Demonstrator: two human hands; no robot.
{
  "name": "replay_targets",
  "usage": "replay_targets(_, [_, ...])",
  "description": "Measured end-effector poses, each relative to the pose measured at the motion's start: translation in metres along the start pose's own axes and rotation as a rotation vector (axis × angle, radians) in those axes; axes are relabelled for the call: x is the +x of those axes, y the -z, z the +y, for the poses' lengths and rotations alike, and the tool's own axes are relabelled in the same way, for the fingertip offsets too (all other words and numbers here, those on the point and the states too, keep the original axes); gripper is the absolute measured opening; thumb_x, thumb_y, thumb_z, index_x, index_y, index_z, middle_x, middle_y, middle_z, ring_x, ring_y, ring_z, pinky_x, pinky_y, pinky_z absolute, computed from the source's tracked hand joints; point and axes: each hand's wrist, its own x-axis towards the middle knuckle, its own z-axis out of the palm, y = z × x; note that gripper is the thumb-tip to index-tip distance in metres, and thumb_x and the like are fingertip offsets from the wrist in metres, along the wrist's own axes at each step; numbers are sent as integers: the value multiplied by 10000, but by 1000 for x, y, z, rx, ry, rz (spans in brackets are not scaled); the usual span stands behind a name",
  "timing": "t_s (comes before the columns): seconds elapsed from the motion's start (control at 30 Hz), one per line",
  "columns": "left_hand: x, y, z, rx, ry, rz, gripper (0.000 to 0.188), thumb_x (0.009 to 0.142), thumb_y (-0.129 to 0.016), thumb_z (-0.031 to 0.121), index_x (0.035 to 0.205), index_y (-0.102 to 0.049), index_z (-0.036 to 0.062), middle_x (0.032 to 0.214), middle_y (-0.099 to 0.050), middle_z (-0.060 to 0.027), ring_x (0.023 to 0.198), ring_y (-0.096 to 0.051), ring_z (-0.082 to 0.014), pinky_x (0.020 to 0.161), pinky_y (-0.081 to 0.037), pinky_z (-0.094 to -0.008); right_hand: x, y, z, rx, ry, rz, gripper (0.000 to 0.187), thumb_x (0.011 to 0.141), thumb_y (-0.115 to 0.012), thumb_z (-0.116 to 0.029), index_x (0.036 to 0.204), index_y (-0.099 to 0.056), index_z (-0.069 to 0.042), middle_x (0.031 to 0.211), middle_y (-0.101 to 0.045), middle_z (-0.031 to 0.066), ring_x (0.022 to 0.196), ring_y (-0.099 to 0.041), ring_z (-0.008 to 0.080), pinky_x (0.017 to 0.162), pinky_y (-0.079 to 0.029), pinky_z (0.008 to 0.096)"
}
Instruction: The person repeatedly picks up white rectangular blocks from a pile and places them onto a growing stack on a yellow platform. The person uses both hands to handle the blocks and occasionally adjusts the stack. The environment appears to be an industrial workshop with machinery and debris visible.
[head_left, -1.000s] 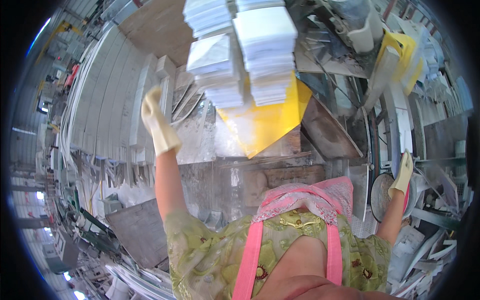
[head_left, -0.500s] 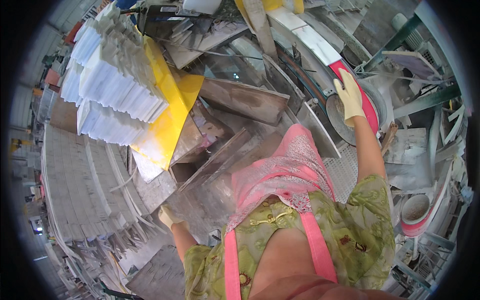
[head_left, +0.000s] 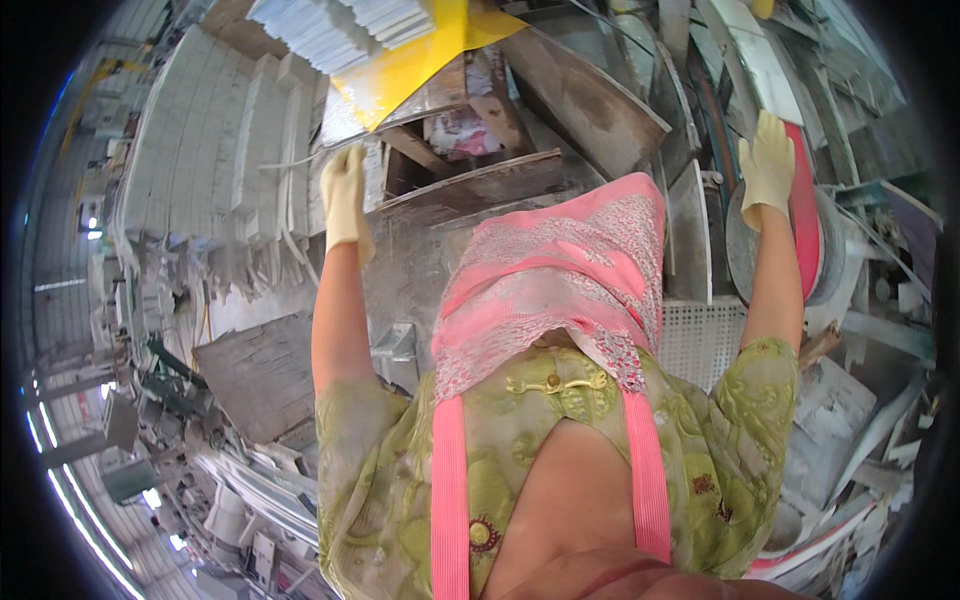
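Observation:
My left hand point(head_left: 345, 195), in a pale yellow glove, rests with its fingers stretched on the left edge of a dusty grey metal work table point(head_left: 480, 195), beside a thin white strip point(head_left: 280, 160). My right hand point(head_left: 768, 165), gloved the same way, lies flat against the red rim of a round disc point(head_left: 806, 225) on the right, fingers pointing up. Neither hand closes around anything. A pink cloth on my chest hides the near part of the table.
Stacks of white tiles point(head_left: 335, 28) sit on a yellow board point(head_left: 400, 70) behind the table. Long rows of white tiles point(head_left: 200, 150) stand on the left. A grey slab point(head_left: 262, 372) lies lower left, and a perforated metal sheet point(head_left: 700, 345) lower right.
The view has swung. My left hand has come up from low beside the table to its left edge. My right hand stays at the red-rimmed disc.

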Motion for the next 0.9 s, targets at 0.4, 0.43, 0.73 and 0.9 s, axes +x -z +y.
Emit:
replay_targets(0.4, [82,-91,34,814,-323,-502,312,834,-533,216,1045,-711,71,1077,-703,-231,1047,-663,-413,906,-519,-477,-8,3,-5,79,34,188,669,983,-545,-400,1554,-336,-122,1612,-343,93,1501,-281,227,1212,-219,460])
replay_targets(0.43, [84,-92,32,825,-373,-476,299,852,-528,237,1036,-695,72,1025,-706,-238,1007,-670,-419,888,-522,-490,-8,5,-5,66,16,164,671,986,-539,-402,1558,-331,-120,1609,-347,99,1501,-281,231,1212,-214,459])
replay_targets(0.73, [41,-73,57,1063,-674,-440,207,863,-563,92,994,-704,16,933,-719,-211,918,-704,-375,774,-564,-451,-14,8,2,170,189,350,682,1014,-484,-424,1589,-282,-119,1620,-326,137,1500,-288,279,1224,-176,461])
replay_targets(0.9, [22,-76,61,941,-548,-213,277,892,-536,115,1111,-648,-13,964,-704,-213,919,-692,-356,807,-530,-447,-11,-6,8,48,211,266,715,990,-511,-456,1591,-285,-142,1612,-323,182,1490,-303,309,1218,-211,472])
